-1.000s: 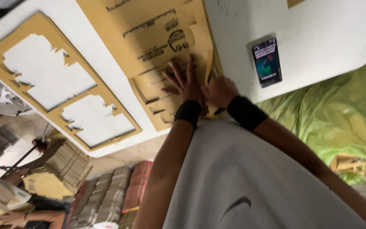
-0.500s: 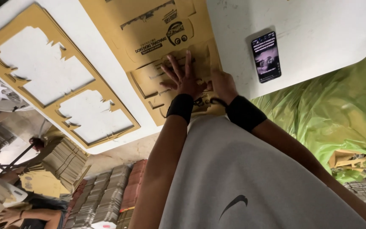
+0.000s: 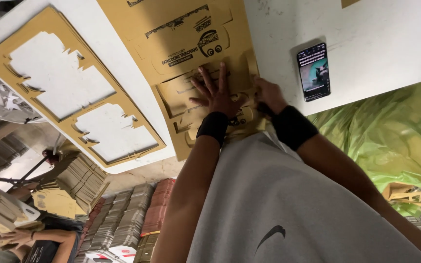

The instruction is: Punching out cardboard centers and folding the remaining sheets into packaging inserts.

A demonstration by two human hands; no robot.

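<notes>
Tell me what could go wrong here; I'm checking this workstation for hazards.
The phone lies close to the right hand and near the white table's edge; a sweep of the arm might knock it off. The left hand presses flat on the die-cut cardboard sheet, so uneven force could tear a tab. The punched-out frame nearly overhangs the table edge and may slide.

Pretty even indoor light, bright on the white table point(image 3: 366, 29) up top, no harsh shadows. Lower left of the frame is dimmer and a bit soft, with wide-angle stretch at the edges.
</notes>
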